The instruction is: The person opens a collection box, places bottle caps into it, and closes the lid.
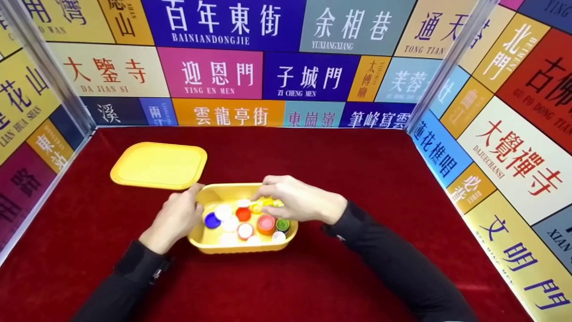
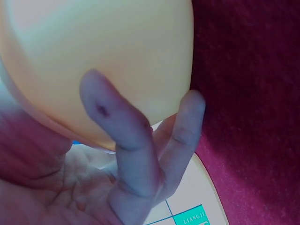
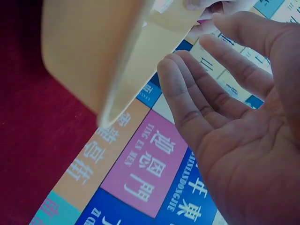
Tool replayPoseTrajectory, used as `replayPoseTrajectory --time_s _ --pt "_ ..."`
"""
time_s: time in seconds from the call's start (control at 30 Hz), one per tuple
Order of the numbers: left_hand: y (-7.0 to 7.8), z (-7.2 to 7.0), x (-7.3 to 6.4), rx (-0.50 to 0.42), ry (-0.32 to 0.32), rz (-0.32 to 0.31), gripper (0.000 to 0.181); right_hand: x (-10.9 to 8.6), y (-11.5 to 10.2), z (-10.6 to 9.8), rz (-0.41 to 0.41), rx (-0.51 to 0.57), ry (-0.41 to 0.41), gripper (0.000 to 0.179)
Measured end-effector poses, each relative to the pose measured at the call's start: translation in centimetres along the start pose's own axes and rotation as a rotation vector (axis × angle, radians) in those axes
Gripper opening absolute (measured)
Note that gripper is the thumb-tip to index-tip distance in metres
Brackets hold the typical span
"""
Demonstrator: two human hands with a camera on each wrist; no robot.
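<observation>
A yellow plastic box (image 1: 241, 248) holds small round lids and pots in white, blue, red, pink and green. At its left end my left hand (image 1: 175, 219) grips the wall, with fingers (image 2: 133, 133) against the outside in the left wrist view. Over the back right part of the box, my right hand (image 1: 290, 197) reaches in past the rim. In the right wrist view its fingers (image 3: 187, 93) are loosely bent, with nothing between them and the thumb. Small yellow pieces (image 1: 261, 205) lie below its fingertips. A blue lid (image 1: 212, 220) is near the left hand.
Behind the box to the left, a flat yellow box lid (image 1: 158, 165) lies on the dark red cloth (image 1: 313, 277). Upright panels with coloured place-name signs (image 1: 210, 74) enclose the back and both sides.
</observation>
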State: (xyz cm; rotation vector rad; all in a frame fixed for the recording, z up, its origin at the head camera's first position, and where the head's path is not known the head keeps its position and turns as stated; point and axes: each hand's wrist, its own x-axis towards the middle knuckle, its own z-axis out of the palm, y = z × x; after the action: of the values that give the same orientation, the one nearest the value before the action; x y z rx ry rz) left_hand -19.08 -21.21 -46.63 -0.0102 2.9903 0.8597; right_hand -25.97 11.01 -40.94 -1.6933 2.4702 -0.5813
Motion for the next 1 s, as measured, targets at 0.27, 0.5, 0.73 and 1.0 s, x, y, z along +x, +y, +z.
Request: replayPoseTrajectory --time_s 0.27,0.5,0.73,1.0 --pt "0.1 0.0 0.0 0.001 0.000 0.010 0.055 -3.7 0.8 -0.2 0.065 0.032 0.101 0.030" --pt "0.1 0.0 -0.1 0.004 -0.002 0.009 0.055 -7.9 1.5 -0.8 0.129 -0.009 0.183 0.029" --pt "0.0 0.1 -0.2 -0.001 0.000 0.013 0.056 -13.2 2.4 -1.2 0.285 -0.009 0.172 0.035" --pt "-0.1 0.2 -0.2 0.002 0.006 0.008 0.056 -19.0 3.4 -1.2 0.402 -0.041 0.138 0.041"
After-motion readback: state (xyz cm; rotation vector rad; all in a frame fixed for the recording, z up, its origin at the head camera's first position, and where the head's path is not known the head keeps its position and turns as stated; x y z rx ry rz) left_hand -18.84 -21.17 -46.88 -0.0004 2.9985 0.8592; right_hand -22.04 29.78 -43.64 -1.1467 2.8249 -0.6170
